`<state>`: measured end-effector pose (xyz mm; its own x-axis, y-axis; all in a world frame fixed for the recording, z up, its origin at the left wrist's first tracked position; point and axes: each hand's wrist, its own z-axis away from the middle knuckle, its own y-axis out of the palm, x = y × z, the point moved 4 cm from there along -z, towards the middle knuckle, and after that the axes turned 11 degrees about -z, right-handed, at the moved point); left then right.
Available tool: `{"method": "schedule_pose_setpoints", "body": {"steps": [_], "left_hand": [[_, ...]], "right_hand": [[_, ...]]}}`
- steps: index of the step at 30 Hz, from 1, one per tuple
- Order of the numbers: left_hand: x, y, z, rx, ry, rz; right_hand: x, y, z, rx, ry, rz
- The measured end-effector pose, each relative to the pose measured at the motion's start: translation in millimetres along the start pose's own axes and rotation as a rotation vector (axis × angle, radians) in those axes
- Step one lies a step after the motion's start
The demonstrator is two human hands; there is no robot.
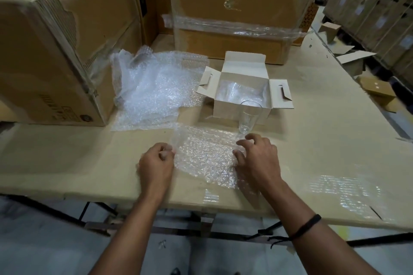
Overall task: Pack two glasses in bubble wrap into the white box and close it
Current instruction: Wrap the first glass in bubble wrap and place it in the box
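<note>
I am spreading a small sheet of clear bubble wrap flat on the cardboard-covered table, close to its near edge, getting it ready for the unwrapped glass. My left hand is curled up, with thumb and fingers pinching the sheet's left edge. My right hand is half closed like a claw, its thumb and bent fingertips gripping the right edge.

To do this well, I am thinking I should pull both edges apart evenly so the sheet lies smooth. I should also leave enough wrap spare to fold over the rim and the base. The wrap is light and springy, so I should press it down rather than tug it.

The tall clear drinking glass is standing upright just past the sheet's far right corner, near my right fingertips. Its long axis is vertical, with the mouth pointing up and the base on the table. A careless sweep of my right hand could tip it.

The glass is standing right in front of the small white cardboard box; I cannot tell whether they are touching. The box is lying open, side flaps spread and lid flap raised at the back. Something clear and wrapped, probably the first glass, is lying inside, and which way it points is too blurred to tell. A loose pile of bubble wrap is lying left of the box.
</note>
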<state>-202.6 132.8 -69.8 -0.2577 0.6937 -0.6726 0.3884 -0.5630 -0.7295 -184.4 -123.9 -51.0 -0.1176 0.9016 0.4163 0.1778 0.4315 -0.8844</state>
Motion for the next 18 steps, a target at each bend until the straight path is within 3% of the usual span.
{"method": "schedule_pose_setpoints", "body": {"steps": [2, 5, 10, 12, 14, 16, 18], "left_hand": [[-7.7, -3.6, 3.7, -0.014, 0.004, 0.251], [-15.6, -1.5, 10.4, -0.027, 0.109, 0.324], [-11.5, 1.1, 16.7, -0.027, 0.112, 0.405], [-10.9, -1.5, 16.2, -0.017, 0.13, 0.427], [-17.5, -5.1, 16.7, -0.015, 0.223, 0.383], [-28.9, -5.2, 21.4, -0.01, 0.368, 0.309], [-38.2, -2.4, 28.4, -0.003, 0.542, 0.222]], "right_hand": [[8.7, -2.2, -6.3, 0.009, 0.098, -0.252], [18.2, 5.7, -22.2, 0.156, 0.306, -0.481], [40.6, 35.2, -37.7, 0.49, 0.13, -0.015], [42.6, 39.0, -40.4, 0.502, 0.133, 0.008], [44.5, 34.9, -44.4, 0.412, 0.207, -0.233], [49.0, 23.4, -48.9, 0.277, 0.323, -0.632], [58.6, 14.4, -53.6, 0.274, 0.42, -0.924]]}}
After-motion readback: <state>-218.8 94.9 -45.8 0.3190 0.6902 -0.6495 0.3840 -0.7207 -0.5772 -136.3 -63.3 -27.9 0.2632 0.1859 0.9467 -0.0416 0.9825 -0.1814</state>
